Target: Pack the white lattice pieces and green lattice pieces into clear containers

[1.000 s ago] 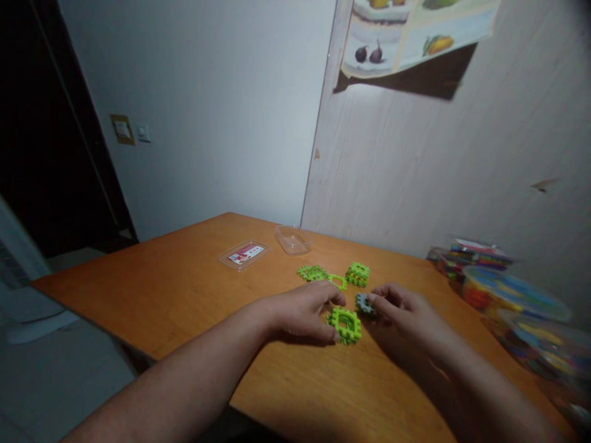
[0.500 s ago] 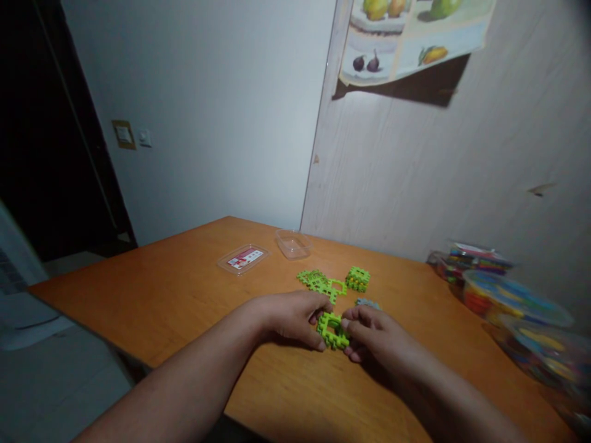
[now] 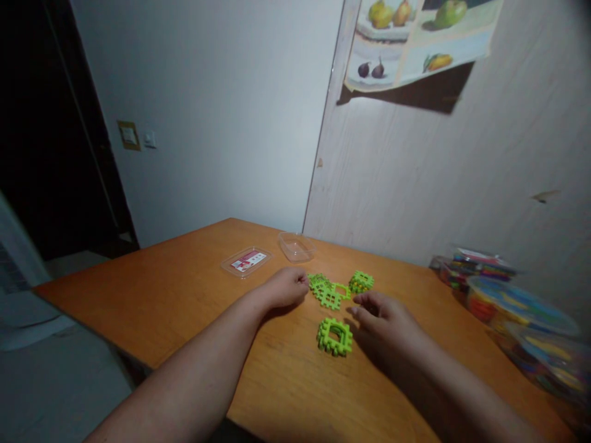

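My left hand [image 3: 284, 288] lies curled on the orange table [image 3: 184, 295], its fingertips against a small heap of flat green lattice pieces [image 3: 327, 290]. Whether it grips one is hidden. A square green frame built from such pieces [image 3: 335, 336] lies free on the table between my hands. My right hand [image 3: 385, 319] rests just right of the frame, apart from it, with fingers bent down and their undersides hidden. A small green cube of the same pieces [image 3: 361, 282] stands behind my right hand.
A clear plastic tub [image 3: 296, 246] and its labelled lid [image 3: 246, 261] lie at the table's far side. Clear containers of colourful pieces [image 3: 517, 304] crowd the right edge by the wall. Left of the table the floor drops away toward a dark doorway.
Both hands let go of the green frame, which now lies on the table. My left hand moved back to the flat pieces; my right hand shifted right, over where a grey piece lay.
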`<state>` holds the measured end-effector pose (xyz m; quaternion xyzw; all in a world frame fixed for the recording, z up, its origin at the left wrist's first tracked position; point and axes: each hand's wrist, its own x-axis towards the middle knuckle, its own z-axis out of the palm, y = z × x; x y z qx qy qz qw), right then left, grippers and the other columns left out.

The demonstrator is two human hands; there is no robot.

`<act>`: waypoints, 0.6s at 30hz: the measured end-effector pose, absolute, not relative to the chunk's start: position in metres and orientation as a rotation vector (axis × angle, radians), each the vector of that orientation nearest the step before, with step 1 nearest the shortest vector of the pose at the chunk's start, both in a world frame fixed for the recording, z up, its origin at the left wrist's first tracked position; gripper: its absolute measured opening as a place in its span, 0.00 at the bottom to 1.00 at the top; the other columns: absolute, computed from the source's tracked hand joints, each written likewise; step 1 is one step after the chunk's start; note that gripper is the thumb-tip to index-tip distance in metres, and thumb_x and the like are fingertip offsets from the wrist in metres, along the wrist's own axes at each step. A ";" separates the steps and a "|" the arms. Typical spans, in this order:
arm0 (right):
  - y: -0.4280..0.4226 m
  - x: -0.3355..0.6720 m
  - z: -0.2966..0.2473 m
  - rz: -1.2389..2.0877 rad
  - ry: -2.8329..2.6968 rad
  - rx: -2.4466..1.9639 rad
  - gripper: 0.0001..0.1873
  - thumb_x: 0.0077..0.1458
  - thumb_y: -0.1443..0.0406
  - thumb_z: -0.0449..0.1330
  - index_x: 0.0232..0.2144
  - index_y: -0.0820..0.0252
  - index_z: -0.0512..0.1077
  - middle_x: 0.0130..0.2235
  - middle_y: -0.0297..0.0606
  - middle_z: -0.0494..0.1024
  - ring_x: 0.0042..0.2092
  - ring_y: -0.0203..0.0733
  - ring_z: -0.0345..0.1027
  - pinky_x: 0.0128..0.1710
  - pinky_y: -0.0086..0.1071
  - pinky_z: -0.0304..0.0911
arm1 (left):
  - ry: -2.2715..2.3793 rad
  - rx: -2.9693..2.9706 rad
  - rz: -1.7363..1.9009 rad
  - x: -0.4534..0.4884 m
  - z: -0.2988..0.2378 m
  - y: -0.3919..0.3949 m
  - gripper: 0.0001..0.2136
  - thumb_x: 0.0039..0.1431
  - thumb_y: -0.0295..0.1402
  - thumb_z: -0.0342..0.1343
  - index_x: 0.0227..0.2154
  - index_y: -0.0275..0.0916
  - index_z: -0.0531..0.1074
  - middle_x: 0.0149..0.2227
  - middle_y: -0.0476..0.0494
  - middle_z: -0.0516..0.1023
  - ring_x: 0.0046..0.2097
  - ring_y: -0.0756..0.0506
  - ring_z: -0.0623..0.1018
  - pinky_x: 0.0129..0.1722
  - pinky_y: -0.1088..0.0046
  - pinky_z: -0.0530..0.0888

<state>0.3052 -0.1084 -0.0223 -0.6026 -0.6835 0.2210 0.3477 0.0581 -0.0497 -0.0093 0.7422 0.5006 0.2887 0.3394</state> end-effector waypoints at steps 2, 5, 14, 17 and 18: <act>-0.100 0.302 -0.009 0.409 -1.960 -1.652 0.11 0.55 0.58 0.59 0.37 0.57 0.75 0.31 0.38 0.77 0.32 0.43 0.69 0.32 0.33 0.60 | 1.416 2.091 0.714 0.059 -0.012 -0.040 0.03 0.50 0.30 0.53 0.25 0.37 0.69 0.25 0.50 0.69 0.28 0.50 0.66 0.26 0.75 0.56; -0.086 0.295 0.007 0.217 -2.179 -1.776 0.15 0.54 0.59 0.60 0.42 0.57 0.76 0.39 0.42 0.79 0.38 0.45 0.70 0.35 0.33 0.59 | 1.515 2.212 0.647 0.058 -0.014 -0.032 0.06 0.52 0.31 0.51 0.28 0.38 0.72 0.27 0.48 0.74 0.30 0.49 0.70 0.26 0.74 0.57; -0.065 0.272 0.002 0.079 -2.384 -1.844 0.16 0.48 0.53 0.65 0.36 0.57 0.76 0.38 0.43 0.78 0.38 0.46 0.70 0.32 0.33 0.53 | 1.662 2.218 0.674 0.055 -0.020 -0.027 0.10 0.55 0.35 0.51 0.34 0.41 0.76 0.35 0.44 0.80 0.34 0.46 0.74 0.28 0.73 0.60; -0.064 0.277 0.004 0.110 -2.370 -1.855 0.14 0.49 0.55 0.65 0.35 0.57 0.76 0.36 0.41 0.79 0.36 0.44 0.70 0.31 0.32 0.53 | 1.660 2.228 0.669 0.056 -0.019 -0.027 0.10 0.56 0.36 0.51 0.34 0.41 0.76 0.36 0.44 0.80 0.35 0.45 0.75 0.29 0.73 0.62; -0.063 0.281 0.005 0.123 -2.362 -1.858 0.14 0.50 0.55 0.65 0.36 0.57 0.76 0.36 0.41 0.79 0.35 0.43 0.70 0.31 0.32 0.54 | 1.661 2.230 0.667 0.056 -0.019 -0.027 0.10 0.56 0.35 0.51 0.35 0.41 0.77 0.36 0.44 0.80 0.35 0.45 0.75 0.30 0.73 0.63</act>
